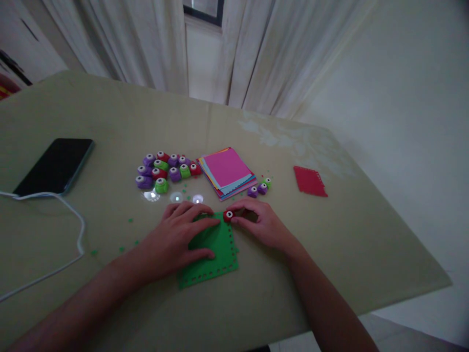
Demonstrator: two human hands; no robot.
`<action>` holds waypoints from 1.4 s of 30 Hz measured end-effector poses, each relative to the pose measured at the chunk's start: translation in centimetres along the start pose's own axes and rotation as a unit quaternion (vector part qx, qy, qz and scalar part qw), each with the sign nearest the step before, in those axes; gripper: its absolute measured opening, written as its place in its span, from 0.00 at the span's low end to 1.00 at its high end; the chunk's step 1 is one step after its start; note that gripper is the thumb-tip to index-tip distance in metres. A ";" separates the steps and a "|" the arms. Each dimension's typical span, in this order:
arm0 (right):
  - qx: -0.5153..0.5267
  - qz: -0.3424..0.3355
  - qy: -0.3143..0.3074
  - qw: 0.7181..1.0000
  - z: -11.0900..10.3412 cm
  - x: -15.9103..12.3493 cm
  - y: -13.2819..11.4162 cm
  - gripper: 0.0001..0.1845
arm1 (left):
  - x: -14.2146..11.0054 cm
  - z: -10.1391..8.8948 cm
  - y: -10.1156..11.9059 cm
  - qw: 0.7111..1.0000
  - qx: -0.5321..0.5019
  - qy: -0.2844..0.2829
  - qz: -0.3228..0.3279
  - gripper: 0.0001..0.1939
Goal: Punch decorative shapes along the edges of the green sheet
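A green sheet of paper [214, 247] lies on the table, with small holes punched along its right and near edges. My left hand [185, 234] rests on it with fingers spread, covering its left part. Between the thumb and fingers of my right hand [262, 222] is a small red craft punch [229, 215] with a white button on top. The punch sits at the sheet's far right corner; whether the paper is inside its slot cannot be seen.
Several purple, red and green punches [175, 173] stand beyond my left hand. Beside them lies a stack of coloured paper [229, 168]. More small punches [262, 188], a punched red sheet [309, 181], a tablet [54, 166] and a white cable [81, 234] are around. Green scraps dot the table.
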State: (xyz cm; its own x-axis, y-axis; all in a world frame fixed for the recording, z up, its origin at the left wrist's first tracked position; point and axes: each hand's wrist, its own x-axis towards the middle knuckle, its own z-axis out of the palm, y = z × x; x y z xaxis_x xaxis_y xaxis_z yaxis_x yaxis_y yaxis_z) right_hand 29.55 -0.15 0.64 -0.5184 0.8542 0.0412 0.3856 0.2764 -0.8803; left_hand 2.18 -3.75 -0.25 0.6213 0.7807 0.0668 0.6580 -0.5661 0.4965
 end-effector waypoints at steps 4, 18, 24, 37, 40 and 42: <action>-0.007 -0.003 -0.001 1.000 0.0 0.0 -0.1 0.10 | 0.0 -0.1 -0.5 1.000 -0.002 -0.013 -0.004 0.27; -0.008 -0.002 -0.003 1.000 0.1 0.0 -0.3 0.09 | -0.1 0.1 -0.8 1.000 -0.006 -0.017 -0.002 0.28; -0.012 -0.004 -0.004 1.000 0.1 0.0 -0.1 0.10 | -0.1 0.0 -0.8 1.000 -0.009 -0.016 -0.002 0.27; -0.005 0.000 -0.008 1.000 0.0 0.0 -0.1 0.10 | 0.0 0.1 -0.8 1.000 -0.011 -0.009 -0.004 0.28; -0.007 -0.001 -0.005 1.000 0.0 0.0 -0.2 0.10 | -0.1 0.1 -0.8 1.000 -0.013 -0.006 -0.006 0.28; -0.006 0.000 -0.006 1.000 0.0 0.0 -0.3 0.10 | -0.1 0.1 -0.8 1.000 -0.015 -0.008 -0.008 0.28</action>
State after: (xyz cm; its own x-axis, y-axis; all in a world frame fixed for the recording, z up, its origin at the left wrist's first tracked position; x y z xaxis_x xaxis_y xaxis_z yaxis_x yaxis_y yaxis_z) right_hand 29.48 -0.26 0.91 -0.5278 0.8486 0.0345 0.3949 0.2812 -0.8747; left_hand 1.69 -3.38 -0.71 0.6176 0.7853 0.0437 0.6558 -0.5449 0.5224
